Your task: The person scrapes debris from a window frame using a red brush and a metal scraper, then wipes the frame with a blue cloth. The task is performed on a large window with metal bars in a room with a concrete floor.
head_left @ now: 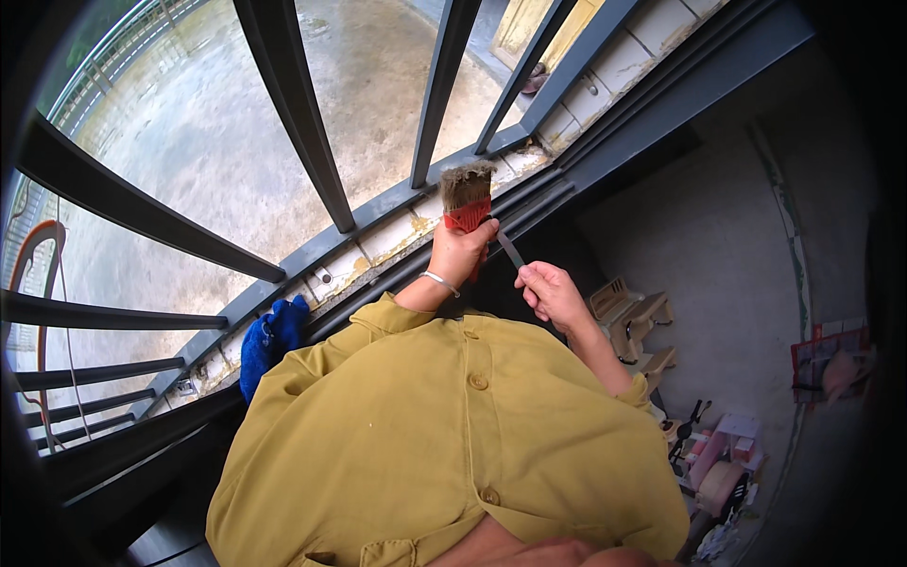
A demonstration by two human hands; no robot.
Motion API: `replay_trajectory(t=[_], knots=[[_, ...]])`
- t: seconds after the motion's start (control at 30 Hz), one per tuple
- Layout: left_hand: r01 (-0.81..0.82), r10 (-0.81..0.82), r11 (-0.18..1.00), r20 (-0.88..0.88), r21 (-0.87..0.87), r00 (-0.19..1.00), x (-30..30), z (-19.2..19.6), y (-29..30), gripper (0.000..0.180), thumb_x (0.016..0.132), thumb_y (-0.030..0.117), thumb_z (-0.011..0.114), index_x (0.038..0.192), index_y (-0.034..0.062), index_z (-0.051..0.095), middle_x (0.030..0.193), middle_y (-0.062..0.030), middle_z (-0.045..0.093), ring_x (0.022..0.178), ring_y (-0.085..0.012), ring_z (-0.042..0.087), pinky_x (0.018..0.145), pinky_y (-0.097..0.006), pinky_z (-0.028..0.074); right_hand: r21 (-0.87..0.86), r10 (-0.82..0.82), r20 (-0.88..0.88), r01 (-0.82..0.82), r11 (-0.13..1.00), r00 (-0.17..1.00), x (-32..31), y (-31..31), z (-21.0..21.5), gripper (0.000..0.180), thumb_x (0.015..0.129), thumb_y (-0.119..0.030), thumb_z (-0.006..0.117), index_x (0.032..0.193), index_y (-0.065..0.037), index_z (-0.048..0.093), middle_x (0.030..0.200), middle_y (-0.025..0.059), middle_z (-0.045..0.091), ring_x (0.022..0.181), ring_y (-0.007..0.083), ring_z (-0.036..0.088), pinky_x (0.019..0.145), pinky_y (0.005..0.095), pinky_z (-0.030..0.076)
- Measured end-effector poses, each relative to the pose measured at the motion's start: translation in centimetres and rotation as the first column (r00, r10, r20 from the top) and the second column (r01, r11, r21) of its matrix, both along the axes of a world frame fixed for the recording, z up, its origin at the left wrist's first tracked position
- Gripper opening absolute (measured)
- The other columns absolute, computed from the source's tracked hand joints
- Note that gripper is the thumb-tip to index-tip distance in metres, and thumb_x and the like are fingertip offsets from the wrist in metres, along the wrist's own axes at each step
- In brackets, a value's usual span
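My left hand (453, 253), with a light band on its wrist, is closed around a red-bodied brush (467, 198). The brush points away from me. Its brown bristles carry grey, fluffy dust at their ends. My right hand (554, 297) is closed on a narrow, flat grey strip (511, 249); the exact kind of tool is unclear. The strip's far end reaches up beside my left fingers and the brush's red part. Whether it touches the brush, I cannot tell. Both hands are at the window sill (402, 236).
Dark metal bars (300, 123) stand beyond the tiled sill, with a concrete yard outside. A blue cloth or glove (272, 338) lies on the sill at left. An orange curved thing (41, 248) hangs by the bars. Wooden stools (631, 317) and pink items (726, 452) are on the right.
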State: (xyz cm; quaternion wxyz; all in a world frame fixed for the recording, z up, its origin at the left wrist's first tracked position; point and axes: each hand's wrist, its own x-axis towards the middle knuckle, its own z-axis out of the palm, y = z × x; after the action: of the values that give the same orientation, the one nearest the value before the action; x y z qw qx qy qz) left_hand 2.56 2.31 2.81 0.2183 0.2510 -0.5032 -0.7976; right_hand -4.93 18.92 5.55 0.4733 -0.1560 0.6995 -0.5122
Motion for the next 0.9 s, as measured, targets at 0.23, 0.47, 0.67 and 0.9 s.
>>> replay_trajectory(t=[0.23,0.47,0.67,0.9], knots=[[0.036,-0.036,0.999,-0.001,-0.004,0.999,0.1,0.6,0.2,0.017,0.077,0.014,0.066,0.071,0.0032,0.053,0.053,-0.0012,0.051,0.039,-0.0091,0.045,0.036,-0.023,0.036,0.088,0.043,0.023,-0.045,0.995,0.999,-0.1,0.1,0.8,0.025,0.092,-0.025,0.046,0.078,-0.006,0.054,0.053,-0.0018,0.048,0.035,0.0035,0.034,0.032,0.0178,0.028],[-0.033,0.041,0.988,-0.053,0.149,0.998,-0.3,-0.2,-0.3,0.018,0.08,0.019,0.064,0.086,0.0035,0.058,0.061,-0.0023,0.056,0.043,-0.0072,0.046,0.038,-0.021,0.037,-0.088,0.101,0.154,-0.088,0.992,0.983,-0.4,-0.4,1.0,0.024,0.091,-0.024,0.048,0.089,-0.002,0.058,0.06,-0.0004,0.051,0.039,0.0021,0.037,0.034,0.0167,0.033],[-0.051,0.089,0.94,-0.099,0.337,0.991,-0.7,-1.7,-0.9,0.021,0.082,0.016,0.062,0.097,0.003,0.058,0.065,-0.0031,0.056,0.045,-0.0071,0.045,0.039,-0.021,0.038,-0.232,-0.236,0.364,0.333,0.914,0.901,-3.6,-4.7,0.3,0.016,0.088,-0.02,0.056,0.091,-0.005,0.058,0.065,0.0,0.053,0.045,0.0014,0.041,0.038,0.0157,0.035],[-0.021,0.059,0.934,-0.096,0.356,0.994,-0.7,-1.5,-1.0,0.021,0.08,0.012,0.062,0.098,0.0017,0.057,0.065,-0.0023,0.055,0.046,-0.0072,0.045,0.039,-0.021,0.038,-0.157,-0.46,0.398,0.552,0.819,0.794,-6.2,-9.6,-2.5,0.014,0.086,-0.018,0.057,0.086,-0.004,0.056,0.069,0.0037,0.055,0.047,0.0053,0.045,0.04,0.0178,0.04]])
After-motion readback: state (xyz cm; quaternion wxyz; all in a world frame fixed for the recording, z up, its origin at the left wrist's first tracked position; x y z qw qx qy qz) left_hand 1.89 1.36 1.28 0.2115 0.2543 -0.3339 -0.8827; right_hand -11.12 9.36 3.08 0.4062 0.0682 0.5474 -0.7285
